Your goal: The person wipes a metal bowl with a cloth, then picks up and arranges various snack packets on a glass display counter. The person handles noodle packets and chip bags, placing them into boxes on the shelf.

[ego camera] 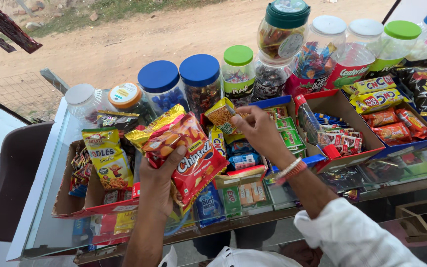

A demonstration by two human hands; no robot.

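The red snack packet is sitting in the left hand, fingers wrapped round its lower edge, thumb pressing on the front; a yellow packet is lying stacked w/ it in the same grip, up above the counter. The right hand is reaching fwd over the middle boxes, fingertips pinching a small yellow-orange packet at its corner, holding it tilted. A beaded bracelet is sitting on that wrist, white sleeve below.

Just left of the held packets, a yellow noodle packet is standing in a cardboard box. Under the right hand, an open box is showing green sachets; to the right another box is holding small red & white sweets. Behind, a row of clear plastic jars is lining the far edge: two w/ blue lids, one w/ a green lid, more stacked beyond. A brown chair is standing left of the counter.
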